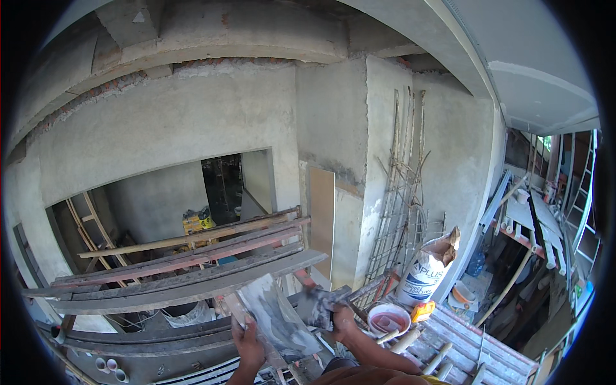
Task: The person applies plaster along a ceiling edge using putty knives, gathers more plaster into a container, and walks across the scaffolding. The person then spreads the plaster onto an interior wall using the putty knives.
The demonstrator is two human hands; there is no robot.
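My left hand [250, 344] is closed on the edge of a flat board [274, 316] smeared with grey and white plaster, tilted in front of me. My right hand [344, 323] is closed at the board's right side. Against its fingers is a dark grey, crumpled-looking thing [321, 305], blurred, so its kind does not show. Just right of that hand stands a white bucket [389, 319] with a pinkish inside and something pale in it. An orange-yellow container [423, 312] sits beside the bucket.
An open paper sack [428, 273] stands behind the bucket on the slatted scaffold platform [471, 343]. Long planks [192, 282] cross to the left, with gaps down to a lower level. Steel rebar cages [401, 186] lean on the wall. A ladder [582, 199] rises at far right.
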